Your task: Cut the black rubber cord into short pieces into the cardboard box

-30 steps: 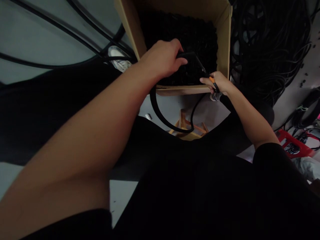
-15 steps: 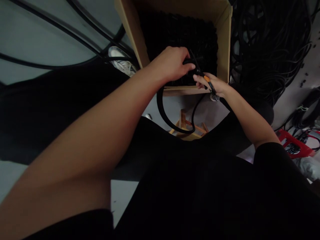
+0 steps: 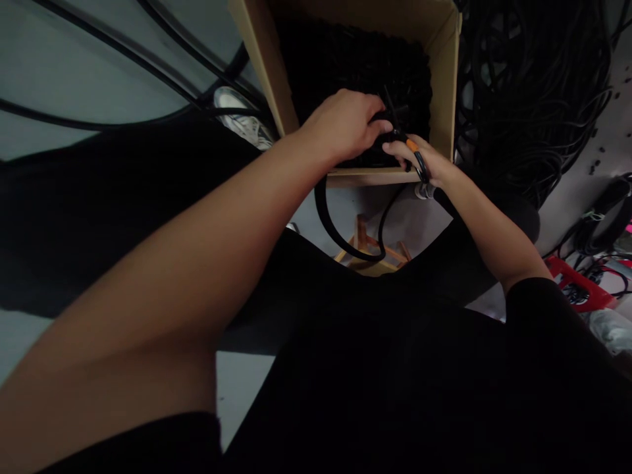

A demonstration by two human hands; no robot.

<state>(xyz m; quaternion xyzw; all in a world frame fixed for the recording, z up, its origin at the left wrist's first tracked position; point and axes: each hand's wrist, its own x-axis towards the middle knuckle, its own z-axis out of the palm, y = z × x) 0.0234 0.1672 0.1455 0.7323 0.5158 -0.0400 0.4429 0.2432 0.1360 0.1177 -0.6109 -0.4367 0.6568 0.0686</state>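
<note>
my left hand (image 3: 348, 125), fingers pinched on the black flexible tube (image 3: 327, 220), just shifted toward my right hand (image 3: 422, 157) at its 3 o'clock, curled round black-and-orange scissors (image 3: 411, 145). blades now at the tube, over the brown cardboard box (image 3: 270, 72), 12 o'clock; i can't tell if they're biting.

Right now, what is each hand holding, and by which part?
Right hand: scissors, by the handles. Left hand: a black strip, apparently near its end.

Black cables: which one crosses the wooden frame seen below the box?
The single U-shaped cable below the left hand, unlike the long strands at upper left and the tangled pile right of the box.
</note>
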